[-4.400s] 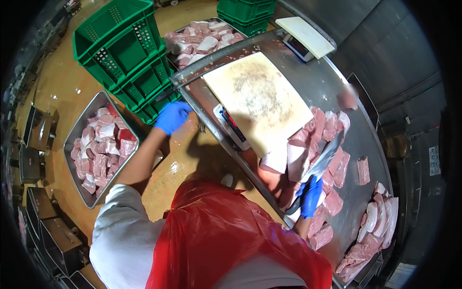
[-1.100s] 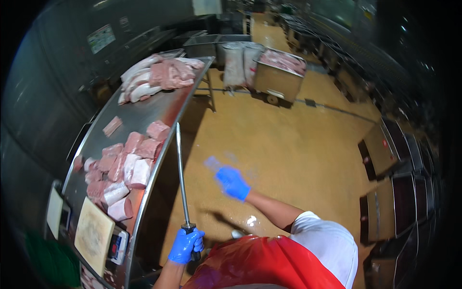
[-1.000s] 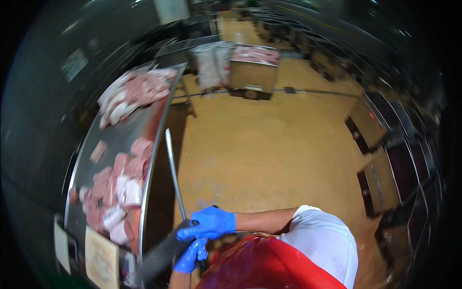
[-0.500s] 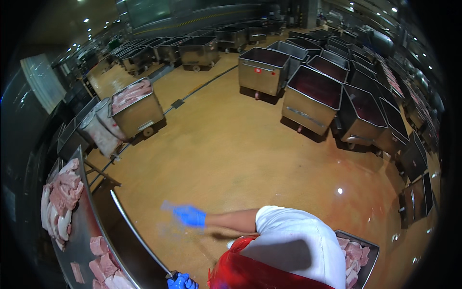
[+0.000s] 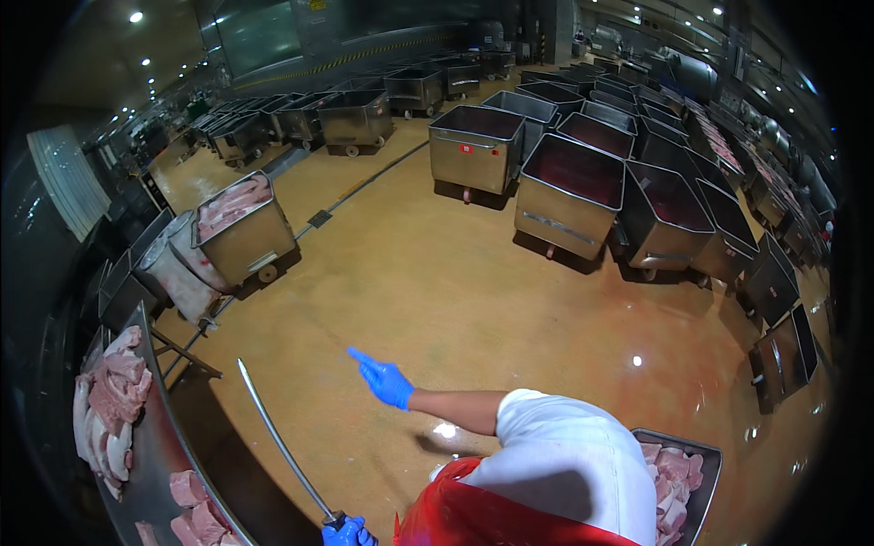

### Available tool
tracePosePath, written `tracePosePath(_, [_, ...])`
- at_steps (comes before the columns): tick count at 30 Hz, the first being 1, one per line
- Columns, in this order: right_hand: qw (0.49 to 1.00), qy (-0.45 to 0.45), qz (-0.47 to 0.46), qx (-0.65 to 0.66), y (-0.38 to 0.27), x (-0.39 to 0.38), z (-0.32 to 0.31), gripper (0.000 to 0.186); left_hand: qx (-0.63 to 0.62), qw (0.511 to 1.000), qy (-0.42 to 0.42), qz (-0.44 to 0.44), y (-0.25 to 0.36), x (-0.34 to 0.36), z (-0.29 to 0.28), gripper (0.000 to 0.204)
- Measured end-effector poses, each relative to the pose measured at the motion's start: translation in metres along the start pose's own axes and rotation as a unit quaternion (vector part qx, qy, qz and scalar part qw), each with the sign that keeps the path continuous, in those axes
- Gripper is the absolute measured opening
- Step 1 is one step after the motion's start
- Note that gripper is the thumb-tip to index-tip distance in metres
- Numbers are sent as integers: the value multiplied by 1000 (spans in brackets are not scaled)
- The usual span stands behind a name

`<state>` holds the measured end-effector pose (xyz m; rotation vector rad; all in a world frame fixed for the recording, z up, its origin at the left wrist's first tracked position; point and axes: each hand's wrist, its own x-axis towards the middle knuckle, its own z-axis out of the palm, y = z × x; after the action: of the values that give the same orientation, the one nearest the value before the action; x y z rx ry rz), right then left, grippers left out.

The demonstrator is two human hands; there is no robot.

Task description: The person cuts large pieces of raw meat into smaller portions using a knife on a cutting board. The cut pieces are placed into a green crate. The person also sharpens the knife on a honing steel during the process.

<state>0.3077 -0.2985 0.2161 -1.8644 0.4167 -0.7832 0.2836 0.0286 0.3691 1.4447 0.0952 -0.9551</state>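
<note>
Nearby, left hand (image 5: 348,531), fingers closed round the base of a steel rod (image 5: 275,435) slanting up-left. Best held firm, fingers low. Beyond: right hand (image 5: 389,384), one finger outstretched; can't tell whether gripping. Farther, meat-filled cart (image 5: 250,244).

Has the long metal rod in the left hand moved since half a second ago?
Yes, rightward in the picture: the metal rod's tip shows right of the table leg's foot; before, it showed just left.

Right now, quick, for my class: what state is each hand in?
Blue-gloved left hand: closed, holding a long, slim metal rod.
Blue-gloved right hand: cannot tell whether it is open, closed or holding.
</note>
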Motion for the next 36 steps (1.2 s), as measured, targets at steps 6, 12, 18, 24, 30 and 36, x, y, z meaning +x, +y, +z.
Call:
tracePosePath(6, [910,-271,-313,-37,-54,-68,91,53,16,999,-17,-33,-7,16,-8,29])
tracePosePath(12, [967,119,-222,-48,-36,151,33,40,297,940,130,103,-26,45,-102,25])
tracePosePath(18, [977,-28,-178,115,-134,39,56,9,523,699,449,190,-55,15,-127,11])
tracePosePath(24, [944,-199,-253,76,-78,-57,148,7,481,641,533,271,-24,-36,-129,14])
tracePosePath(30, [899,-146,-151,385,-247,31,178,7,497,558,603,279,1,-91,-120,10])
tracePosePath(36, [819,-404,-400,73,-61,-60,220,9,478,541,661,204,7,-126,-119,12])
